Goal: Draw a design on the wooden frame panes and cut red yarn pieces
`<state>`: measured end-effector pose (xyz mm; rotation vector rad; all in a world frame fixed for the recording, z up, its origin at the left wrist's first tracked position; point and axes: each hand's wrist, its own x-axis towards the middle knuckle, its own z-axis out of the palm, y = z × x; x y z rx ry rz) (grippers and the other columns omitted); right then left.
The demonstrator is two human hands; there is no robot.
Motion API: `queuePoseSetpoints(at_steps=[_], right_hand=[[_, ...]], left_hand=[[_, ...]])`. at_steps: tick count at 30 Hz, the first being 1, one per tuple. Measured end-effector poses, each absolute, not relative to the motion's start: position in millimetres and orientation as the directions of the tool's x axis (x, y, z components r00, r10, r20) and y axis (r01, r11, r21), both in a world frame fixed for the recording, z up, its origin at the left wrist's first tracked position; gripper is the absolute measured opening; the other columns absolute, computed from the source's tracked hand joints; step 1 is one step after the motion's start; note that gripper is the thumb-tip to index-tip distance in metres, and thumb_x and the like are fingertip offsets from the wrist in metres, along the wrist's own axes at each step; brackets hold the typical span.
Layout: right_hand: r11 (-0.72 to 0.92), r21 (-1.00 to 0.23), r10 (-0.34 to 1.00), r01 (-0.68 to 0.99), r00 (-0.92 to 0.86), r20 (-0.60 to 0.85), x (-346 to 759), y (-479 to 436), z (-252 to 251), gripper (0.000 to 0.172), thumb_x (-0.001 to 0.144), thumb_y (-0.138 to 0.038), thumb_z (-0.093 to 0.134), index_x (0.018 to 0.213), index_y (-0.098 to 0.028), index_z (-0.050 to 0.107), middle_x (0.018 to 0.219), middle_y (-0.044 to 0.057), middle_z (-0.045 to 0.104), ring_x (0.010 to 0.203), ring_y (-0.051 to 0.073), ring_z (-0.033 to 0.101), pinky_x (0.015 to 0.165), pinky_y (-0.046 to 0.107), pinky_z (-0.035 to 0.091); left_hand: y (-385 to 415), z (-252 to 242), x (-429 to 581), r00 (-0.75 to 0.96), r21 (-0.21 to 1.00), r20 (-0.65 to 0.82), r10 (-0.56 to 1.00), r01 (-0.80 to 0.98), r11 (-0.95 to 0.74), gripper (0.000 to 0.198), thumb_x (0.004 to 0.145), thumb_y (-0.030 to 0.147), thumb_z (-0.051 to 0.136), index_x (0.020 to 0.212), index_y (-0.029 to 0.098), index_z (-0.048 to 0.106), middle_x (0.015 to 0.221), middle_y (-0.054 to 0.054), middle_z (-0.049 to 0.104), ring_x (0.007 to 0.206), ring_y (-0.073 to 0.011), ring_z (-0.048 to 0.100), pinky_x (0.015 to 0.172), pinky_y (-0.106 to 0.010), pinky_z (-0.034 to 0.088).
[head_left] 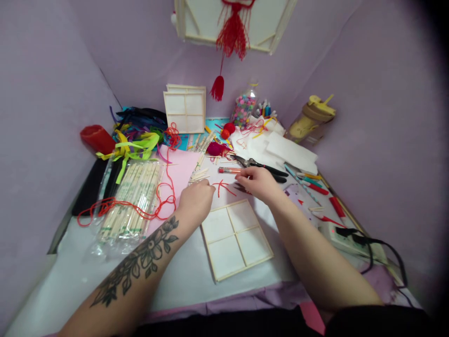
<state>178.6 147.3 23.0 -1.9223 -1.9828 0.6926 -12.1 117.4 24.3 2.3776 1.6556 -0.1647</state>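
My left hand is curled closed just above the top left corner of a square white panel framed and divided by thin wooden sticks. Whatever its fingers hold, if anything, is hidden. My right hand has its thumb and fingers pinched together; I cannot make out what is in them. Several short red yarn pieces lie on the table between both hands. A dark pointed tool shows under my right fingers, partly covered. Beyond them lie an orange stick-like item and black-handled pliers or shears.
Bagged chopsticks lie at left, with loose red yarn across them. Two smaller framed panels lean at the back. A bottle of coloured balls, a lidded cup and a power strip stand around the edges.
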Motion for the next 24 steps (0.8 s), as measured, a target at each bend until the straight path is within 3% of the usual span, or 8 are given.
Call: queuePoseSetpoints(at_steps=[5,11,14,19,24], right_hand=[[0.023,-0.539,0.993,0.842,-0.083,-0.087,190,136,21,0.021,0.083,-0.021,0.056,0.088,-0.017,0.076,0.085,0.005,0.073,0.071,0.016,0.062,0.065,0.024,0.043],[0.208,-0.501,0.964,0.84,-0.263,-0.04,172,149,5,0.025,0.081,-0.013,0.054,0.089,-0.02,0.077,0.096,0.004,0.074,0.091,0.017,0.064,0.079,0.024,0.044],[0.274,-0.437,0.951,0.857,-0.31,-0.013,162,161,0,0.027,0.082,-0.012,0.051,0.089,-0.019,0.076,0.098,0.006,0.073,0.092,0.019,0.064,0.081,0.025,0.043],[0.391,-0.291,0.915,0.873,-0.404,0.017,157,172,-2,0.029,0.086,-0.01,0.049,0.099,-0.018,0.073,0.101,0.009,0.069,0.093,0.021,0.06,0.08,0.029,0.041],[0.622,-0.124,0.778,0.773,-0.628,-0.015,157,184,7,0.023,0.091,-0.016,0.05,0.095,-0.016,0.072,0.099,0.013,0.065,0.1,0.027,0.052,0.081,0.034,0.036]], left_hand=[[114,23,-9,0.357,0.117,-0.209,0.911,0.933,-0.339,0.03,0.092,0.013,0.039,0.094,0.019,0.068,0.098,-0.009,0.063,0.092,-0.0236,0.063,0.067,-0.031,0.046],[111,15,-1,0.349,0.111,-0.151,0.925,0.936,-0.335,0.028,0.096,0.025,0.039,0.107,0.019,0.065,0.101,-0.009,0.063,0.094,-0.0234,0.063,0.073,-0.032,0.048],[110,12,-1,0.374,0.122,-0.168,0.912,0.926,-0.358,0.03,0.098,0.028,0.038,0.108,0.021,0.065,0.1,-0.008,0.064,0.092,-0.0226,0.063,0.072,-0.032,0.047],[106,20,-1,0.413,0.062,-0.256,0.874,0.909,-0.411,0.034,0.093,0.013,0.038,0.11,0.022,0.065,0.103,-0.007,0.064,0.094,-0.0232,0.063,0.066,-0.03,0.045],[104,31,3,0.414,0.034,-0.306,0.857,0.905,-0.425,0.037,0.092,0.009,0.036,0.109,0.021,0.066,0.103,-0.009,0.064,0.096,-0.025,0.062,0.064,-0.03,0.044]])
